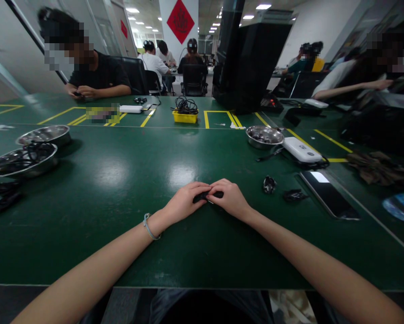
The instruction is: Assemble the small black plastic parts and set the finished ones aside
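Note:
Just over the green table, my left hand and my right hand meet with fingertips together. Both are closed on a small black piece, mostly covered by the fingers. A thin, shiny metal-looking bit shows under the fingertips. Its exact kind is too small to make out. To the right of my right hand lie a crumpled black bundle and a second flat black bundle.
Steel bowls with black cables stand at left, another steel bowl at right. Beyond it are a white power bank and a phone. A yellow bin of cables sits far ahead. Several people work around.

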Action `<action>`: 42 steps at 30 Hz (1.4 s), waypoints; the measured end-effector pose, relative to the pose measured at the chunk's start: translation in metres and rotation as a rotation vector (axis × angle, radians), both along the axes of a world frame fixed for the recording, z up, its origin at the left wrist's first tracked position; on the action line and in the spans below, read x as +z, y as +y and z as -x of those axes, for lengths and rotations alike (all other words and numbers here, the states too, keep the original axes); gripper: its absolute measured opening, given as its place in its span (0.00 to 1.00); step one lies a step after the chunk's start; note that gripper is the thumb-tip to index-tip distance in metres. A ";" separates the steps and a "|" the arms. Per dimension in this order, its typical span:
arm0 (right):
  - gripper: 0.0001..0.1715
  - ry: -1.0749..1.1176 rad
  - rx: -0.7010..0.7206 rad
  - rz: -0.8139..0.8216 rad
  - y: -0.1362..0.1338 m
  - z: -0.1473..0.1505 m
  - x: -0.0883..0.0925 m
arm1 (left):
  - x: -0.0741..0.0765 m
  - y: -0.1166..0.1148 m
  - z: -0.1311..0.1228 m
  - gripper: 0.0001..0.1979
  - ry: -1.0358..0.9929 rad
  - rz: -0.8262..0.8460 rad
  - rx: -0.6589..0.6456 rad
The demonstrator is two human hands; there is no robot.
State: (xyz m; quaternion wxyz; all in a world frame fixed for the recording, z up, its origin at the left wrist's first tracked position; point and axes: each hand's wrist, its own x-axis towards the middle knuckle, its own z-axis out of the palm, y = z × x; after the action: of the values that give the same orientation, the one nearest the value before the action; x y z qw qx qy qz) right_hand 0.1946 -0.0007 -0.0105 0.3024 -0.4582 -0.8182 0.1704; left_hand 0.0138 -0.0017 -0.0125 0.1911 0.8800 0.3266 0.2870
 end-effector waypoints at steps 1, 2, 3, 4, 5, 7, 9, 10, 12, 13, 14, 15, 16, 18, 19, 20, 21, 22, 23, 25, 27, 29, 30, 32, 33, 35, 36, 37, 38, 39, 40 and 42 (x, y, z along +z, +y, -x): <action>0.03 0.004 0.002 0.001 0.000 0.000 0.000 | 0.000 0.000 0.001 0.17 0.004 -0.009 -0.005; 0.03 0.010 0.005 0.002 0.000 0.000 0.000 | 0.000 0.000 0.001 0.17 0.009 -0.017 -0.011; 0.03 0.016 0.007 0.003 0.000 0.000 0.000 | -0.001 0.000 0.002 0.16 0.012 -0.021 -0.018; 0.03 0.022 0.008 0.005 0.000 0.000 0.000 | -0.001 0.001 0.002 0.16 0.016 -0.023 -0.024; 0.03 0.026 0.008 0.006 0.000 0.000 0.000 | -0.002 0.001 0.003 0.16 0.020 -0.025 -0.028; 0.03 0.032 0.006 0.010 -0.001 0.000 0.000 | -0.003 0.001 0.003 0.15 0.028 -0.032 -0.032; 0.03 0.037 0.003 0.012 -0.001 0.000 -0.001 | -0.003 0.001 0.003 0.15 0.035 -0.044 -0.028; 0.03 0.039 0.004 0.011 -0.001 -0.001 -0.001 | -0.003 0.002 0.003 0.15 0.040 -0.051 -0.027; 0.04 0.037 0.008 0.008 0.000 -0.002 -0.003 | -0.003 0.002 0.003 0.15 0.054 -0.066 -0.026; 0.04 0.032 0.011 0.004 0.000 -0.002 -0.003 | -0.003 0.002 0.003 0.15 0.061 -0.074 -0.026; 0.03 0.027 0.013 -0.003 0.000 -0.003 -0.002 | -0.003 0.002 0.003 0.15 0.067 -0.081 -0.023; 0.03 0.024 0.011 -0.016 -0.001 -0.004 -0.002 | -0.004 0.002 0.003 0.15 0.073 -0.086 -0.019; 0.03 0.023 0.004 -0.035 -0.001 -0.004 0.000 | -0.004 0.002 0.003 0.14 0.081 -0.088 -0.014; 0.03 0.020 -0.018 -0.084 -0.003 -0.006 0.005 | -0.004 0.003 0.004 0.14 0.098 -0.092 0.000; 0.03 0.013 -0.031 -0.108 -0.005 -0.007 0.007 | -0.005 0.003 0.004 0.15 0.106 -0.095 0.006; 0.04 -0.001 -0.042 -0.130 -0.006 -0.007 0.010 | -0.005 0.003 0.005 0.15 0.112 -0.100 0.012; 0.04 -0.020 -0.049 -0.145 -0.008 -0.008 0.012 | -0.006 0.003 0.005 0.15 0.113 -0.107 0.016; 0.05 -0.045 -0.048 -0.152 -0.010 -0.008 0.013 | -0.006 0.003 0.005 0.15 0.112 -0.113 0.020; 0.05 -0.072 -0.042 -0.151 -0.012 -0.009 0.014 | -0.006 0.003 0.006 0.15 0.109 -0.119 0.024; 0.07 -0.136 -0.008 -0.129 -0.015 -0.009 0.013 | -0.006 0.003 0.006 0.15 0.105 -0.123 0.036; 0.07 -0.203 0.030 -0.091 -0.017 -0.009 0.011 | -0.006 0.003 0.006 0.15 0.105 -0.121 0.044; 0.07 -0.252 0.043 -0.061 -0.018 -0.009 0.010 | -0.006 0.002 0.005 0.15 0.106 -0.122 0.046; 0.07 -0.269 0.043 -0.052 -0.018 -0.009 0.010 | -0.005 0.002 0.005 0.15 0.106 -0.123 0.046; 0.07 -0.295 0.040 -0.036 -0.018 -0.008 0.011 | -0.006 0.003 0.004 0.15 0.104 -0.125 0.045; 0.07 -0.309 0.040 -0.026 -0.018 -0.008 0.012 | -0.006 0.003 0.004 0.15 0.103 -0.125 0.045; 0.07 -0.340 0.042 -0.001 -0.018 -0.009 0.016 | -0.006 0.003 0.004 0.15 0.101 -0.123 0.044; 0.07 -0.352 0.044 0.015 -0.018 -0.009 0.018 | -0.006 0.003 0.005 0.15 0.103 -0.122 0.045; 0.07 -0.363 0.045 0.037 -0.018 -0.009 0.021 | -0.006 0.003 0.005 0.15 0.104 -0.122 0.046; 0.07 -0.369 0.045 0.066 -0.018 -0.010 0.023 | -0.006 0.003 0.005 0.15 0.106 -0.122 0.048; 0.07 -0.371 0.045 0.101 -0.018 -0.010 0.025 | -0.006 0.003 0.005 0.15 0.109 -0.121 0.050; 0.07 -0.370 0.045 0.139 -0.018 -0.010 0.027 | -0.007 0.003 0.005 0.15 0.112 -0.121 0.050; 0.06 -0.367 0.039 0.199 -0.018 -0.010 0.030 | -0.007 0.004 0.006 0.15 0.117 -0.119 0.048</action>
State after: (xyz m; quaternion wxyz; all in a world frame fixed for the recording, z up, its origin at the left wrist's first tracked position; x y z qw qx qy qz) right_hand 0.2042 -0.0189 0.0195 0.0981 -0.4931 -0.8476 0.1697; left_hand 0.0082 0.0019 -0.0194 0.1121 0.8971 0.3404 0.2586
